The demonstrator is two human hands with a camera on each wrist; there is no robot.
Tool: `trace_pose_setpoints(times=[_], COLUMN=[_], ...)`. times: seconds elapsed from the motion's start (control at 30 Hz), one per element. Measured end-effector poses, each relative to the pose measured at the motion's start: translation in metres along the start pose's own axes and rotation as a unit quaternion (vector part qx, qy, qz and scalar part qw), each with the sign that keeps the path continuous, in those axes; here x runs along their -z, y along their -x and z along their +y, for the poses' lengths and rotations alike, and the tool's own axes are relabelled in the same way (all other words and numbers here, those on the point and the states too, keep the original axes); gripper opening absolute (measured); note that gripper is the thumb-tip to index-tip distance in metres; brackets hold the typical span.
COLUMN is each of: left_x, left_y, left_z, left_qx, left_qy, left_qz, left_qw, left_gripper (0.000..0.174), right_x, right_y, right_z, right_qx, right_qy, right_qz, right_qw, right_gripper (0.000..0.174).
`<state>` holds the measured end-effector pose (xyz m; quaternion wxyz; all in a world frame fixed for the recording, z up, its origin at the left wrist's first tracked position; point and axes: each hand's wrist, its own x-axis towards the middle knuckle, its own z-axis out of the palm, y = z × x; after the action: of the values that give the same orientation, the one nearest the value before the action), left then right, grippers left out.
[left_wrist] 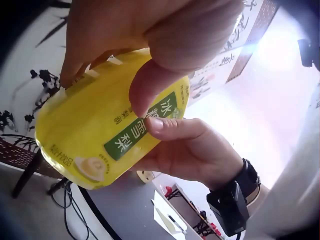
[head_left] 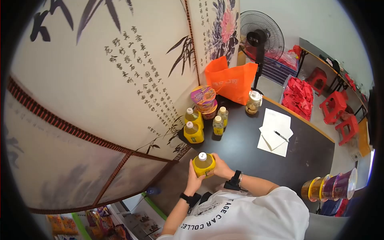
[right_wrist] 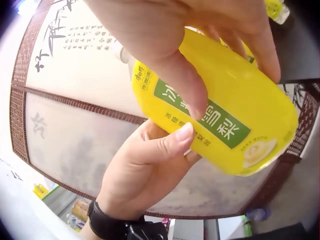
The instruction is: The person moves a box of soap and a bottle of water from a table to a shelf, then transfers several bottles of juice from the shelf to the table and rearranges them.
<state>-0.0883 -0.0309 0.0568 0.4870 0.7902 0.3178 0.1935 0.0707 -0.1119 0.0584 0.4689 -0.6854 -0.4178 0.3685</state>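
A large yellow bottle with a white cap (head_left: pixel 204 165) is held between both hands in front of the body, beside the dark table's near edge. The left hand (head_left: pixel 193 178) grips its left side and the right hand (head_left: pixel 222 168) its right side. In the left wrist view the left thumb crosses the yellow label (left_wrist: pixel 85 125), with the right hand (left_wrist: pixel 195 155) around the far side. The right wrist view shows the green-and-white lettered label (right_wrist: pixel 230 125) facing up, the left hand (right_wrist: pixel 145 170) below and the right thumb pressed on it.
On the dark table (head_left: pixel 236 140) stand two yellow bottles (head_left: pixel 193 133), two small bottles (head_left: pixel 218 126), stacked tubs (head_left: pixel 203 98), a jar (head_left: pixel 253 102), an orange bag (head_left: pixel 232 80) and papers (head_left: pixel 275 120) with a pen (head_left: pixel 281 136). More tubs (head_left: pixel 329 187) are at right; a folding screen (head_left: pixel 92 100) stands left.
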Motion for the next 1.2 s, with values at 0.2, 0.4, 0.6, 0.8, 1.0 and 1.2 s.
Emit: trace_pose_setpoints(times=[0.2,0.4,0.6,0.8,1.0,1.2], left_x=[-0.032,-0.051,-0.057,-0.063,-0.067,-0.034], left_y=[-0.072,-0.133,-0.158,-0.169,-0.174,-0.158], left_z=[-0.007,-0.023,-0.039,-0.046,-0.041,-0.026], left_qx=[-0.008,-0.039,0.022,0.081,0.128,0.211], left_qy=[-0.009,-0.004,-0.066,0.001,0.114,0.043], left_qz=[-0.07,-0.107,-0.079,-0.095,-0.104,-0.201], left_qw=[0.997,0.993,0.994,0.992,0.98,0.956], left_gripper=[0.084,0.075,0.074,0.074,0.075,0.065], right_x=[0.026,0.038,0.045,0.059,0.06,0.044], right_y=[-0.027,-0.068,-0.109,-0.125,-0.14,-0.13], right_z=[0.031,0.057,0.061,0.059,0.057,0.059], right_qx=[-0.021,-0.031,-0.018,0.013,-0.011,-0.024], right_qy=[0.015,0.009,-0.005,-0.003,0.001,0.043], right_qz=[0.152,0.242,0.244,0.184,0.193,0.247], right_qw=[0.988,0.97,0.97,0.983,0.981,0.968], right_gripper=[0.082,0.085,0.105,0.117,0.111,0.101])
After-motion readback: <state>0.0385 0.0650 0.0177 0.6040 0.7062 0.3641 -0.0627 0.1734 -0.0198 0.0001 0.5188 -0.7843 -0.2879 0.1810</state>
